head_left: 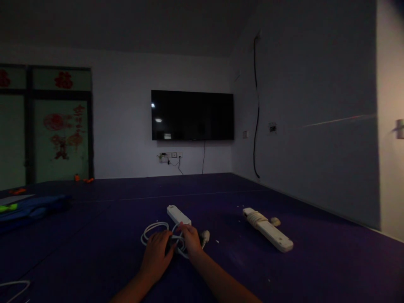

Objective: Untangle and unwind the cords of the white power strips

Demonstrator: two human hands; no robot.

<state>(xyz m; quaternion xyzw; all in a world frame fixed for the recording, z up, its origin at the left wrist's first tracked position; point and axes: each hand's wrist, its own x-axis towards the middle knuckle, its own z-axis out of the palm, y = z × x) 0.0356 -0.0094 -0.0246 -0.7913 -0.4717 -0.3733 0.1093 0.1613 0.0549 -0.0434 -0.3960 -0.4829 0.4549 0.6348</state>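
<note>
Presently, through the head view, I watch two bare hands bunch a white cable (pixel 157 223) on the purple surface (pixel 104 252). The left hand (pixel 158 253) appears to hold its loops between fingers and thumb; the right hand (pixel 191 240) seems to pinch the strands beside it, fingers close together. I'd judge they sit so near each other to keep the coils from springing apart. Just beyond them lies a white power strip (pixel 179 214), its near end by the right fingers; a plug (pixel 205 236) rests beside that hand. Off to the right, a second power strip (pixel 274 233) has its cord (pixel 257 219) wrapped around one end, probably for tidiness. As for containers, I make out only wall sockets (pixel 174 155), dark leads hanging from them.
</note>
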